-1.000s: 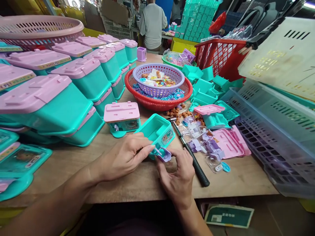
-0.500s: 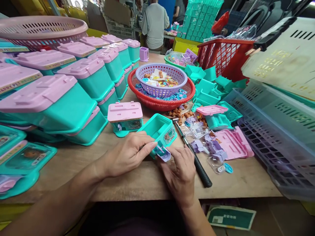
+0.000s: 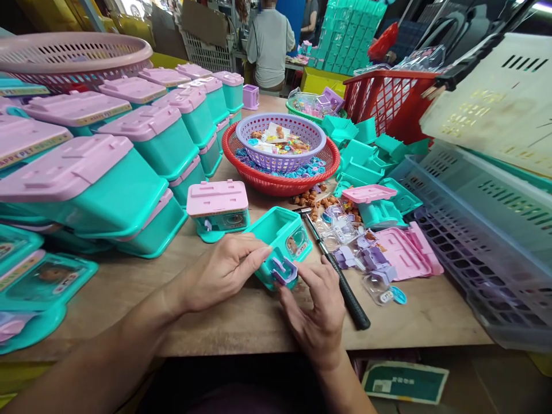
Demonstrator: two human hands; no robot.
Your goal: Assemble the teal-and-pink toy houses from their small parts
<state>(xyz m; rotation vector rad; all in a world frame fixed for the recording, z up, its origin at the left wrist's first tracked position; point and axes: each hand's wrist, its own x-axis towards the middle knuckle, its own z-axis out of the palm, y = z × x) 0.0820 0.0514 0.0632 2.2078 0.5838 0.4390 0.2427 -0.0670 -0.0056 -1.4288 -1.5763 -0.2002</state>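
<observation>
Far left on the wooden table [image 3: 241, 328] stand stacks of finished teal boxes with pink lids [image 3: 86, 178], row behind row, which suggests that much of the batch is already assembled; a pink basket [image 3: 73, 54] sits on top at the back. Just in front of them, apart from the stacks, stands one more lidded box [image 3: 218, 210], seemingly complete. Next comes the piece in work: an open teal box [image 3: 280, 236], lying tilted near the table's front edge and with no lid on it. The left hand [image 3: 219, 273] steadies it, fingers curled around its near corner with the fingertips against the teal wall. A small purple part [image 3: 284, 270] sits at the box's near end, touching it, and the right hand [image 3: 317, 310] has thumb and forefinger closed lightly about that part; whether it is fully seated I cannot tell. Judging by the lidded ones, this box lacks its pink lid at least. Just right of the hand lies a black-handled tool [image 3: 340, 276], untouched. Behind it a purple basket [image 3: 280, 141] of small pieces sits inside a red basket [image 3: 280, 178], and further right lie loose pink lids [image 3: 401, 250], purple fittings and empty teal shells [image 3: 366, 155], so plenty of units seem left to build
</observation>
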